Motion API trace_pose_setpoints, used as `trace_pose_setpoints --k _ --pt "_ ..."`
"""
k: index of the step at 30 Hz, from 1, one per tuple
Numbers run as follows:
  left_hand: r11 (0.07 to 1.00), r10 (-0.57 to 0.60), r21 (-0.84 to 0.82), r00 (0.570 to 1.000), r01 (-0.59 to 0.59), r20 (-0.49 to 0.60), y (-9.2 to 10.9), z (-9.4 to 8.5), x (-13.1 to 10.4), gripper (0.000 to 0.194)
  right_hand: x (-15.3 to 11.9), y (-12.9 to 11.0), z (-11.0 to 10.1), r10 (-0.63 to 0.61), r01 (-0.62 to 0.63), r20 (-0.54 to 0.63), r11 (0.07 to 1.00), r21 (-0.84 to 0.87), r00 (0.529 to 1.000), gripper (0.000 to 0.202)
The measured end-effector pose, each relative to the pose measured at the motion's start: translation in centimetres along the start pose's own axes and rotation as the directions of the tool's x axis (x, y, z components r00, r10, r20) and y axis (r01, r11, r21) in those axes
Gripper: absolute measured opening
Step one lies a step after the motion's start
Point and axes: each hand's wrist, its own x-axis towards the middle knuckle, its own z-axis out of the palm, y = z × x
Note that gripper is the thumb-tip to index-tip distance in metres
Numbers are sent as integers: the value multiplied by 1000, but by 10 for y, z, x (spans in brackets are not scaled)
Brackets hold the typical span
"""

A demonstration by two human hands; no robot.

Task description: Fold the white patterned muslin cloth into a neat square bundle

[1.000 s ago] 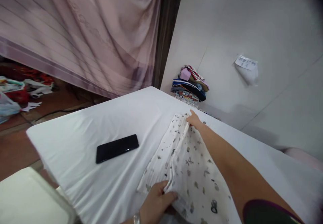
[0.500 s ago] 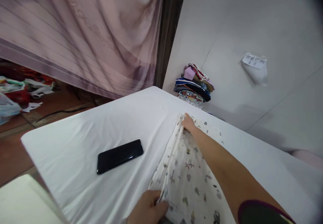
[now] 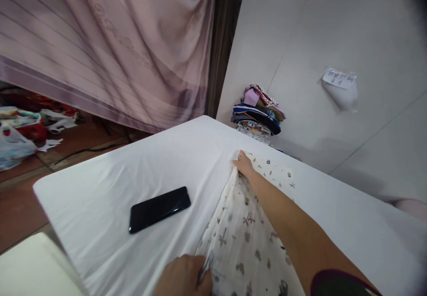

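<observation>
A thin white cloth (image 3: 247, 234) printed with small motifs lies over the white-covered table, its left edge pulled into folds. My right hand (image 3: 244, 163) pinches the far end of that edge, the arm stretched across the cloth. At the bottom of the view my left hand (image 3: 185, 276) grips the near part of the same edge between thumb and fingers. Left of the cloth, a black phone (image 3: 160, 209) lies flat on the white sheet (image 3: 116, 176), touched by neither hand.
Folded clothes (image 3: 256, 111) are stacked by the wall past the table's far edge. A pink curtain (image 3: 150, 56) hangs behind. Plastic bags (image 3: 15, 147) lie on the floor at left. A pale surface (image 3: 36, 267) shows at lower left.
My right hand has shifted slightly left with the far end of the cloth. My left hand has moved a little left and down, still holding the near edge. The view has shifted slightly.
</observation>
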Motion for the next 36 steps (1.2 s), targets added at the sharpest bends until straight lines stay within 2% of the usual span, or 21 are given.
trace_pose_setpoints --k 3,5,11,16,22,28,32,34,36 --pt "997 -38 64 999 37 2 1 -4 0 34 -6 -3 0 -20 20 4 1000 8 1000 71" --pt "995 -49 90 999 48 0 0 -5 -1 36 -18 -1 -1 -69 69 0 998 11 998 62" --pt "993 -40 110 997 47 -69 -7 -6 -4 41 -73 23 -11 -291 292 73 956 -3 954 48" --pt "988 6 157 996 8 -89 -9 -2 -4 42 -122 43 -26 -283 285 37 956 -69 958 58" --pt "982 29 189 994 -8 -110 -9 -1 -6 43 -181 58 -16 -341 389 245 903 -184 908 62" --pt "970 9 243 996 13 -92 -10 -2 -8 43 -203 51 -19 -314 377 279 902 -210 907 65" --pt "958 -10 284 997 31 -74 -11 -10 -6 47 -222 51 -21 -403 482 332 853 -202 853 63" --pt "957 -1 288 992 37 -123 -9 -19 4 50 -230 53 -17 -414 504 356 836 -215 838 62" --pt "966 28 257 977 28 -211 -1 -28 23 52 -233 54 -13 -417 505 339 831 -234 843 63"
